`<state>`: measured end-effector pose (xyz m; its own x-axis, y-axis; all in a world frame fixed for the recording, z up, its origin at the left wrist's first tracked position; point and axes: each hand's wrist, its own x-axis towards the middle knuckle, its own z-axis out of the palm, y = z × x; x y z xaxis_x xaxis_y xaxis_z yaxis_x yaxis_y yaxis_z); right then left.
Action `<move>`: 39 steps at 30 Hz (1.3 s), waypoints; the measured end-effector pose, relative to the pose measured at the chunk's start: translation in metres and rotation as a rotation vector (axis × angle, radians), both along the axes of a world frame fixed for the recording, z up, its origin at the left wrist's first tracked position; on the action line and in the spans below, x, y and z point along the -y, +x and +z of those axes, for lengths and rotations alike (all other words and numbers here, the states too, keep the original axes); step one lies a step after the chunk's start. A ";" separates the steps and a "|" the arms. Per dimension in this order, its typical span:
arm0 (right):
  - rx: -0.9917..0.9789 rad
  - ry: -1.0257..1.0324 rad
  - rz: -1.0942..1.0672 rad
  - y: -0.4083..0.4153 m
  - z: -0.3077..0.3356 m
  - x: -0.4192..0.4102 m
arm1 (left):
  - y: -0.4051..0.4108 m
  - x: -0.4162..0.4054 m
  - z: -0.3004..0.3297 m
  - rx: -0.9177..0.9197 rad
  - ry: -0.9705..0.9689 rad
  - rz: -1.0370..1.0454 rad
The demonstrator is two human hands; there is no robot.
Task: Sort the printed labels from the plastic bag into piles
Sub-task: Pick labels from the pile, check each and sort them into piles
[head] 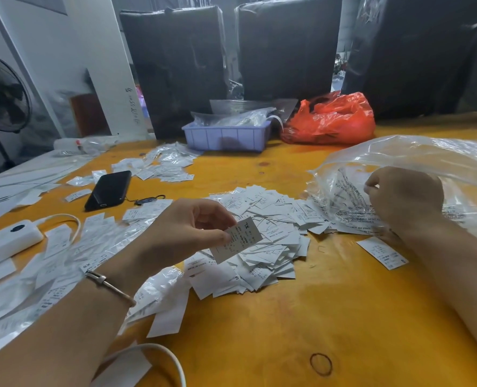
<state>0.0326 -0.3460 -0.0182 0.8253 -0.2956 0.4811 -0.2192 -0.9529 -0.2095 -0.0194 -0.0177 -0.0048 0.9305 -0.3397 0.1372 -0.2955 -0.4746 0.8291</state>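
Note:
My left hand (pixel 187 230) pinches a white printed label (pixel 238 240) marked XL, held above a big loose pile of labels (pixel 262 241) in the middle of the yellow table (pixel 301 317). My right hand (pixel 402 196) is curled at the mouth of a clear plastic bag (pixel 416 163) on the right; its fingers pinch the bag's film or a label inside, I cannot tell which. A single label marked S (pixel 382 252) lies by my right forearm. More labels lie in piles at the left (pixel 58 261) and further back (pixel 164 166).
A black phone (pixel 108 189) lies left of centre. A white power bank (pixel 7 243) with a cable sits at the left edge. At the back stand a lilac tray (pixel 226 138) and a red plastic bag (pixel 332 121). A rubber band (pixel 321 364) lies near the front.

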 end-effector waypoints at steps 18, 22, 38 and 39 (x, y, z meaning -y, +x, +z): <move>0.168 0.255 0.014 -0.003 0.004 -0.009 | -0.001 0.001 0.001 0.019 0.030 0.001; 0.290 0.738 0.349 -0.016 0.007 -0.029 | -0.001 0.001 0.002 -0.018 -0.023 -0.012; -0.069 1.212 1.126 -0.063 0.017 -0.102 | -0.002 0.004 0.003 -0.271 -0.408 -0.214; -0.025 1.117 1.121 -0.066 0.016 -0.105 | -0.004 0.005 0.004 -0.270 -0.392 -0.226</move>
